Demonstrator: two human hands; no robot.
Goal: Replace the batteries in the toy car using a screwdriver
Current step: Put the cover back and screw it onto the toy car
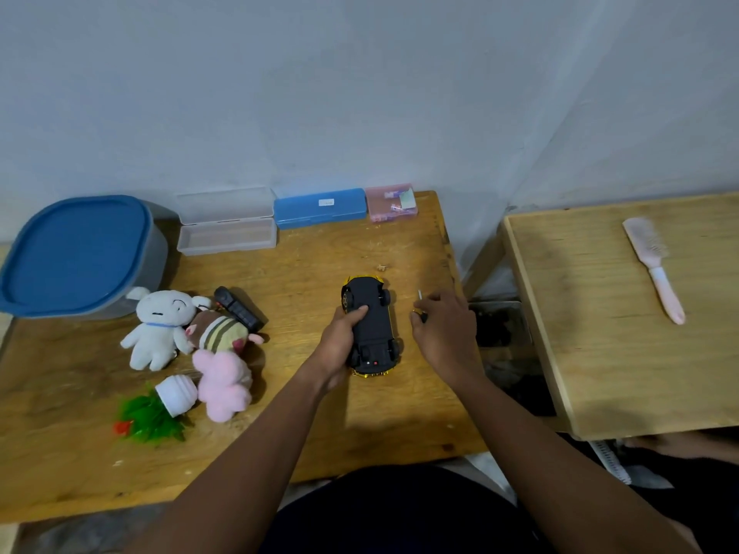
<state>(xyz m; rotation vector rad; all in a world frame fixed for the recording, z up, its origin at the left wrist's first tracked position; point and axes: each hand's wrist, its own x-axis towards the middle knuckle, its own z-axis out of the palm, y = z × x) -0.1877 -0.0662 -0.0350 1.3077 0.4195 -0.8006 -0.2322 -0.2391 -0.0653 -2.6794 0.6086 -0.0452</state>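
A small yellow toy car (372, 325) lies black plastic underside up on the wooden tabletop (280, 273). The left hand (340, 339) grips its flank, a sound hold. The right hand (444, 327) pinches a slim metal screwdriver (419, 295) beside it. The car seems light, rigid and slide-prone.

The yellow toy car (374, 313) lies upside down, black underside up; the screwdriver (419, 295), shaft upward, is just beside it.
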